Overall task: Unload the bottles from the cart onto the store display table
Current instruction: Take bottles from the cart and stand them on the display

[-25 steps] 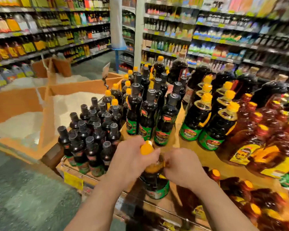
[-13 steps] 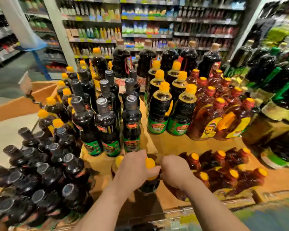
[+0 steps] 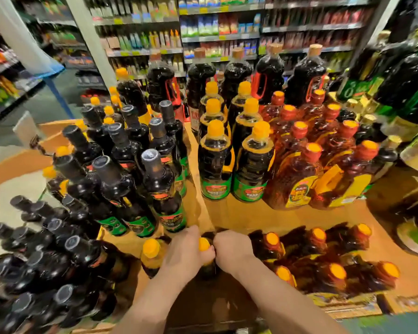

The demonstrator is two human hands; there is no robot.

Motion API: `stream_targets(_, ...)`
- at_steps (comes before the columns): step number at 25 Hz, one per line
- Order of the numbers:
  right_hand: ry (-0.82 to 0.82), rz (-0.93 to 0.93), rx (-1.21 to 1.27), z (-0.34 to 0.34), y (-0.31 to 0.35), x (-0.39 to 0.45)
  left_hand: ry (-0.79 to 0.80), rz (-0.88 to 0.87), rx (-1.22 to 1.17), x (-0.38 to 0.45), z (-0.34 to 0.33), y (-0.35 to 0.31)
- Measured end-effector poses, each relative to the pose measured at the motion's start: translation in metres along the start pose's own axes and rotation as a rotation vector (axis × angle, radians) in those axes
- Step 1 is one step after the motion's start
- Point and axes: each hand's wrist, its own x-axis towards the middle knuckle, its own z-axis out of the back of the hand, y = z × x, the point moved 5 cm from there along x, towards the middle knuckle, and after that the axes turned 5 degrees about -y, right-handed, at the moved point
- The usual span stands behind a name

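From the head camera, we see our left hand [image 3: 187,253] and right hand [image 3: 232,250] wrapped together round one dark glossy bottle [image 3: 204,247] with a rounded yellow cap, standing at the near edge of the tan cardboard display table [image 3: 251,218]. Just left stands another yellow-capped bottle [image 3: 151,253]. Behind rise tall bottles with grey foil necks [image 3: 152,179], and to the right amber jugs [image 3: 297,182] with red caps.

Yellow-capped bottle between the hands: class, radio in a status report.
Left hand and right hand both grip the yellow-capped bottle, upright at display table front edge. Second yellow-capped bottle crowds the left.
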Motion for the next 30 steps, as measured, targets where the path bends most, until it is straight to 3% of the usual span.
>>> stream_targets(6, 0.054, 0.08, 0.014, -0.001, -0.007, 0.004, -0.008, 0.144, 0.113, 0.001, 0.007, -0.012)
stream_targets(10, 0.035, 0.17, -0.069, 0.042, -0.002, -0.017, -0.177, 0.32, 0.149, -0.031, 0.024, -0.008)
stream_targets(14, -0.131, 0.471, -0.096, 0.092, 0.03, -0.062, -0.319, 0.439, 0.101, -0.08, 0.053, 0.002)
stream_targets(18, -0.174, 0.752, -0.053, 0.083, 0.087, -0.115, -0.403, 0.582, 0.052, -0.149, 0.064, 0.009)
stream_targets(24, -0.222, 1.135, -0.075, 0.021, 0.185, -0.238, -0.565, 0.972, 0.072, -0.347, 0.048, 0.048)
stream_targets(30, -0.074, 1.554, -0.123, -0.056, 0.254, -0.423, -0.648, 1.33, 0.058, -0.56, 0.009, 0.025)
